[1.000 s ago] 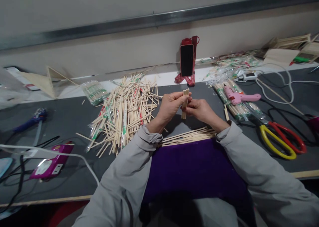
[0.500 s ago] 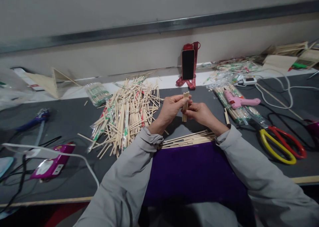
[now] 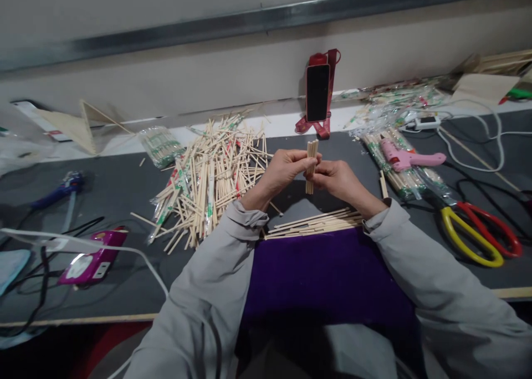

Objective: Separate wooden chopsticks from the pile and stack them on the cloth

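Observation:
Between my two hands stands a small upright bundle of wooden chopsticks (image 3: 310,186), above the dark table. My left hand (image 3: 284,169) grips it from the left, thumb across its front. From the right, the fingers of my right hand (image 3: 334,178) pinch the same bundle a little lower. Left of my hands spreads a big heap of loose chopsticks (image 3: 220,174), some still in green-printed wrappers. Just below my hands, a row of chopsticks (image 3: 316,225) lies along the edge of a purple cloth (image 3: 324,273).
A phone (image 3: 317,93) leans on a red-capped object at the back. On the right are a pink glue gun (image 3: 409,156) on wrapped chopsticks, scissors (image 3: 471,237) and a white cable (image 3: 474,163). At left sit a magenta power strip (image 3: 95,260) and a blue glue gun (image 3: 60,193).
The camera view has shifted slightly, so the background sits higher. Both hands still hold the chopstick bundle, with only small shifts of the fingers on it.

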A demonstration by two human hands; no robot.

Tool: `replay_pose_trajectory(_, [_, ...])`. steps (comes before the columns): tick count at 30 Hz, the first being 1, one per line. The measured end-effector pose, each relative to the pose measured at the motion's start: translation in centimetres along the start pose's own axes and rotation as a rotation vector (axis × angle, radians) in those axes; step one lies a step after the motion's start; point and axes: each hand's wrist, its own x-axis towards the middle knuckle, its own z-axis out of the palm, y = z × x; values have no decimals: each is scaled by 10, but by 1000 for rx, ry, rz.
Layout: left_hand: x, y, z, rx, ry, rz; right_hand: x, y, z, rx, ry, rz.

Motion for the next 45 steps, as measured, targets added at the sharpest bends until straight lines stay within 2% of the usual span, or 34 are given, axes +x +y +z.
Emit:
replay_pose_trajectory(3, [-1, 3, -1, 58, 0, 20, 0, -5, 2, -19, 22, -25])
replay_pose_trajectory(7, [0, 19, -10, -30, 164, 33, -2, -11, 6, -117, -28, -39])
replay_pose_trajectory(9, [0, 31, -23, -80, 273, 51, -3, -12, 6, -187, -92, -20])
replay_pose_trajectory(11, [0, 43, -41, -132, 394, 128, -5, -15, 5, -248, -166, 16])
replay_pose_trajectory(13, [0, 56, -58, -193, 445, 247, -6, -21, 5, -296, -238, 51])
replay_pose_trajectory(15, [-1, 70, -66, -183, 456, 288, -5, -31, 8, -352, -325, 45])
replay_pose_trajectory(18, [-1, 90, -59, -146, 453, 340, -7, -53, 23, -575, -479, -57])
replay_pose_trajectory(21, [-2, 101, -44, -165, 425, 397, -13, -72, 49, -798, -630, -114])
replay_pose_trajectory(24, [-4, 98, -39, -175, 451, 401, -17, -83, 72, -793, -722, -204])
replay_pose_trajectory(26, [-5, 92, -43, -172, 483, 367, -11, -85, 78, -751, -747, -291])
replay_pose_trajectory(28, [-4, 84, -50, -170, 506, 336, 3, -81, 78, -772, -726, -284])
replay_pose_trajectory(31, [-1, 77, -58, -196, 531, 351, 38, -67, 74, -898, -581, -150])
replay_pose_trajectory(36, [-2, 76, -60, -238, 544, 366, 86, -36, 89, -925, -438, -188])
replay_pose_trajectory(40, [-6, 79, -64, -264, 534, 381, 93, -20, 101, -924, -372, -220])
replay_pose_trajectory(45, [-8, 81, -68, -308, 566, 365, 89, -17, 98, -833, -361, -181])
